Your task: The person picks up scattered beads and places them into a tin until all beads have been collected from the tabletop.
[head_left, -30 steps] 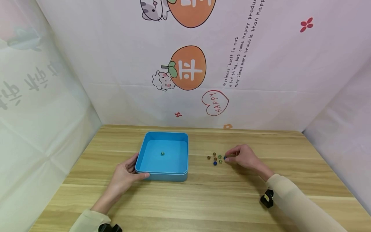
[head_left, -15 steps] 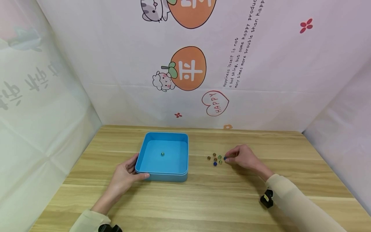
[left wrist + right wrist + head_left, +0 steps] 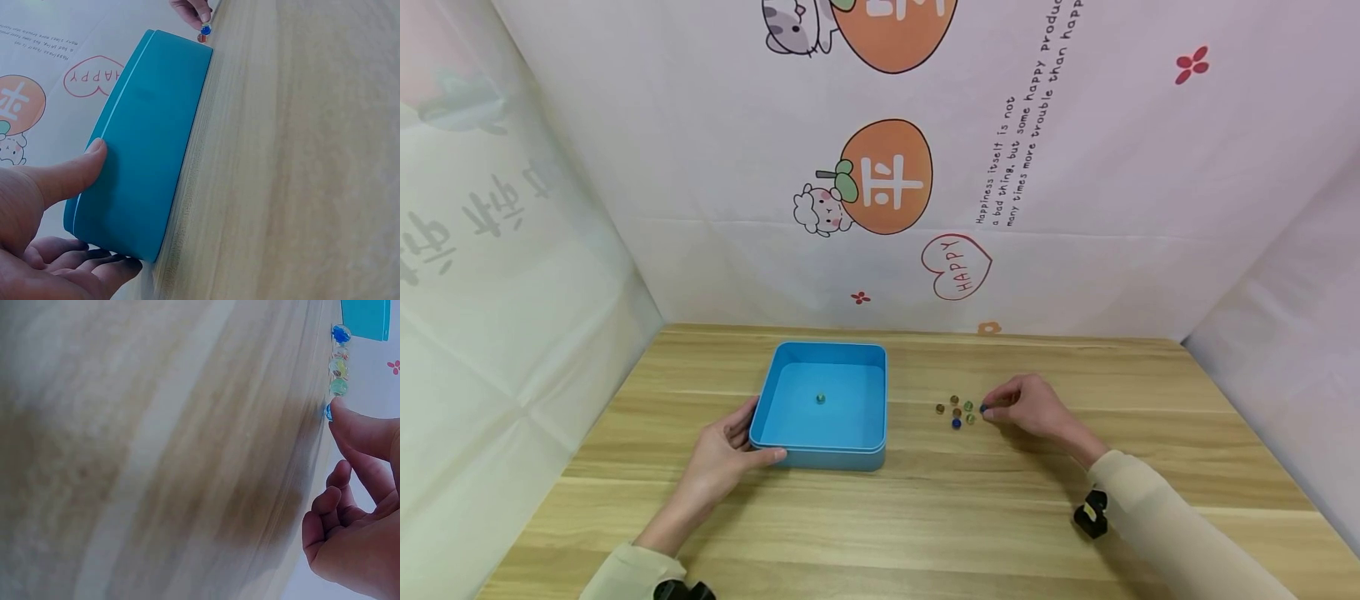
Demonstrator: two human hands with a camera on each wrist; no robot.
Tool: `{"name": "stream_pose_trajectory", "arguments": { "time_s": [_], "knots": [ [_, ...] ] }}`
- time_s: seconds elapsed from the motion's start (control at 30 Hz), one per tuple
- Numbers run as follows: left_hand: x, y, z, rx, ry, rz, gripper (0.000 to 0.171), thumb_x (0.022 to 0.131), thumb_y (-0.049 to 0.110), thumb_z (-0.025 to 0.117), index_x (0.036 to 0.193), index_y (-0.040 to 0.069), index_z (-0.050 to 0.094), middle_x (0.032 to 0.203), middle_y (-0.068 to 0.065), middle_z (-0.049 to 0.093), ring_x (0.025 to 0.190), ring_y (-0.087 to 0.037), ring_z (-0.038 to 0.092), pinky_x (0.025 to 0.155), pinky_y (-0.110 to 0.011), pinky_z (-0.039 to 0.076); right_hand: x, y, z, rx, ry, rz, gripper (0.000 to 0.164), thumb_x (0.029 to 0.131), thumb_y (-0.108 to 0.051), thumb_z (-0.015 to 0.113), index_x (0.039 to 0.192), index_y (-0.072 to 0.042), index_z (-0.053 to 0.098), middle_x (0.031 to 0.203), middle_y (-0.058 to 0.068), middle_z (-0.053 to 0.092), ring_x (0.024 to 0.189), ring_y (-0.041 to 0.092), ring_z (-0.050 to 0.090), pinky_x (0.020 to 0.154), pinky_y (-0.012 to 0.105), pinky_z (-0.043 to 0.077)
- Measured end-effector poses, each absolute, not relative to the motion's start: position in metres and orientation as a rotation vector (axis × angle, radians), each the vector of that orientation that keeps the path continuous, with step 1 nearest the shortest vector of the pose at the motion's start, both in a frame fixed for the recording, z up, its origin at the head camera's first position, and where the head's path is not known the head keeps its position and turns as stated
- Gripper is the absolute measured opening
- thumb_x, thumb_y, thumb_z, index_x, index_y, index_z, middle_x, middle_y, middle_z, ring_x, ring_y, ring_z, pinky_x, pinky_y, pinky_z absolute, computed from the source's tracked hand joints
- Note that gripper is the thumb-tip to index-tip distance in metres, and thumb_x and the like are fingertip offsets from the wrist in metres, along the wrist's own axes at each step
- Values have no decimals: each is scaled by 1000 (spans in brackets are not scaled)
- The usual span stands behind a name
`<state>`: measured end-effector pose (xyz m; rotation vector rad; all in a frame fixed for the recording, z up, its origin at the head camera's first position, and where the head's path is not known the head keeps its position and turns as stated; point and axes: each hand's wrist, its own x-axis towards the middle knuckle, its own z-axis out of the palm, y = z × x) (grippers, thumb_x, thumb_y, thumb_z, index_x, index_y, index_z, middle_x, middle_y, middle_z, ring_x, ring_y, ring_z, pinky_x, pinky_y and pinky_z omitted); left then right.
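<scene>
My left hand holds the near left corner of a square blue box without a lid. In the left wrist view the thumb lies along one wall and the other fingers round the corner. Inside the box is one greenish glass marble. To the box's right, my right hand pinches a blue marble between thumb and fingertips, at table level. Beside it lies a loose cluster of several glass marbles: another blue marble, greenish marbles and amber marbles.
Both hands and the box are on a wood-grain table. A white printed cloth rises behind its back edge, and more cloth hangs at both sides. Black wrist cameras sit at the cuffs of beige sleeves.
Almost nothing differs. The right hand stays at the blue marble, and the left hand keeps its grip on the box.
</scene>
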<state>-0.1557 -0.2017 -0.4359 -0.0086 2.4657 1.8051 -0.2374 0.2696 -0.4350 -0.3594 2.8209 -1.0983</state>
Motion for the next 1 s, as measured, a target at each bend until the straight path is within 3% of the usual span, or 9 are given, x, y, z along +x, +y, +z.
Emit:
{"name": "stream_pose_trajectory", "arguments": {
  "time_s": [0.5,1.0],
  "knots": [
    [-156,-202,-435,-10,2447,1822,102,85,13,92,164,-2,29,166,-26,31,148,-40,39,111,-44,45,-238,269,-431,-322,2825,-1110,16,89,-13,86,102,-4,83,89,5,65,79,22,53,66,32,45],
    [-155,-202,-436,5,2445,1826,102,85,14,92,164,-1,30,166,-26,32,147,-41,40,110,-45,46,-237,263,-414,-278,2780,-1156,16,94,-14,81,108,-6,82,93,7,67,83,24,51,68,34,43]
  ]
}}
